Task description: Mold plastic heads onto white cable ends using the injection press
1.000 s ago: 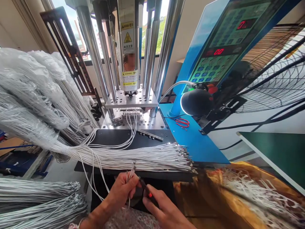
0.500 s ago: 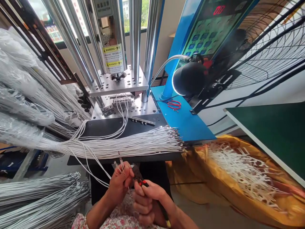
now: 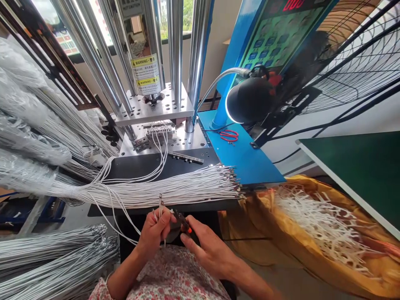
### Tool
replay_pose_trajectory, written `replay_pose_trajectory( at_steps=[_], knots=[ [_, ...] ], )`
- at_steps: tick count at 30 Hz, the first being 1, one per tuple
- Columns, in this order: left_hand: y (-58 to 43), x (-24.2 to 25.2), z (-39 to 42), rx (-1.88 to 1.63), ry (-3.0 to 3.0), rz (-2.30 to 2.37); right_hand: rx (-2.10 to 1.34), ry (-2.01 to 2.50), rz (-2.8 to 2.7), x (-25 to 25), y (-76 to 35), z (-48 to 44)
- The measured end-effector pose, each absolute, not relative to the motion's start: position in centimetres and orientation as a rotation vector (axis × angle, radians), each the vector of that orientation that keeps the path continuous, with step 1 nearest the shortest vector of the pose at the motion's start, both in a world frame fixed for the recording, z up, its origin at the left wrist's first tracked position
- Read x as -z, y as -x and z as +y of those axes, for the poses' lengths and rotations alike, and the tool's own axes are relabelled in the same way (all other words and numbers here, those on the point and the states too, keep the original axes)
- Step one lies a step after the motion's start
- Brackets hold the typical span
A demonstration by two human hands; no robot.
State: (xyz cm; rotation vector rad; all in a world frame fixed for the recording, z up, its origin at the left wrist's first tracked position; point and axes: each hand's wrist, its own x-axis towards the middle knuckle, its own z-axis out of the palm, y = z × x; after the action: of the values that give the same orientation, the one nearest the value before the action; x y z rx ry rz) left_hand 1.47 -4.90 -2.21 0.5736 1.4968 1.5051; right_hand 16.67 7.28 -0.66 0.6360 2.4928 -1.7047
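Note:
My left hand point(image 3: 152, 236) is closed around a few white cables, and their metal-tipped ends point(image 3: 161, 203) stick up above the fingers. My right hand point(image 3: 208, 246) grips dark pliers point(image 3: 180, 218) with a small orange-red part; most of the handles are hidden behind the hand. The pliers' jaws point at my left fingertips, near a small pale piece there. Whether the jaws touch that piece I cannot tell. Just beyond both hands, a thick bundle of white cables point(image 3: 150, 191) lies across the black work surface point(image 3: 131, 166).
A press plate point(image 3: 175, 109) on steel columns stands behind, with cables running into a fixture point(image 3: 161, 132) beneath it. Red-handled scissors point(image 3: 229, 135) lie on the blue base point(image 3: 250, 162). A black lamp point(image 3: 250, 100) overhangs the right. A yellow sack point(image 3: 281, 246) holds white scraps.
My right hand has loosened from a fist around the pliers to a flatter grip, with its back turned up. The cable ends in my left hand stand more upright.

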Motion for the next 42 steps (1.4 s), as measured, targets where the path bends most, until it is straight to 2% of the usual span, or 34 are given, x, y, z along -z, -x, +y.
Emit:
replay_pose_trajectory(
  at_steps=[8, 14, 17, 19, 23, 25, 27, 30, 34, 37, 42],
  knots=[
    [-1.4, 2.1, -5.2, -1.483, -0.622, 1.553, 1.282, -0.535, 2.788, 0.6, -16.1, 7.0],
    [-1.4, 2.2, -5.5, -1.434, -0.692, 1.616, 1.281, -0.513, 2.738, 0.7, -16.3, 7.1],
    [-1.4, 2.4, -5.7, -1.439, -0.706, 1.622, 1.446, -0.535, 2.623, 0.2, -16.6, 7.4],
    [-1.4, 2.5, -5.8, -1.462, -0.696, 1.586, 1.672, -0.499, 2.467, -0.1, -16.7, 7.7],
    [-1.4, 2.7, -5.9, -1.498, -0.646, 1.470, 2.377, -0.278, 1.596, 0.3, -16.8, 7.9],
    [-1.4, 2.7, -6.0, -1.493, -0.634, 1.429, 2.547, -0.193, 1.139, 1.0, -16.8, 7.7],
    [-1.3, 2.7, -6.0, -1.477, -0.632, 1.418, 2.576, -0.157, 0.964, 1.6, -16.8, 7.5],
    [-1.3, 2.6, -6.0, -1.427, -0.671, 1.487, 2.453, -0.281, 1.425, 1.5, -16.8, 7.3],
    [-1.4, 2.2, -5.7, -1.369, -0.734, 1.620, 1.836, -0.502, 2.401, 0.7, -16.8, 7.3],
    [-1.6, 2.1, -5.6, -1.369, -0.729, 1.612, 1.554, -0.484, 2.570, 0.6, -16.9, 7.4],
    [-1.5, 2.2, -5.8, -1.338, -0.756, 1.649, 1.325, -0.448, 2.693, 0.7, -17.0, 7.3]
  ],
)
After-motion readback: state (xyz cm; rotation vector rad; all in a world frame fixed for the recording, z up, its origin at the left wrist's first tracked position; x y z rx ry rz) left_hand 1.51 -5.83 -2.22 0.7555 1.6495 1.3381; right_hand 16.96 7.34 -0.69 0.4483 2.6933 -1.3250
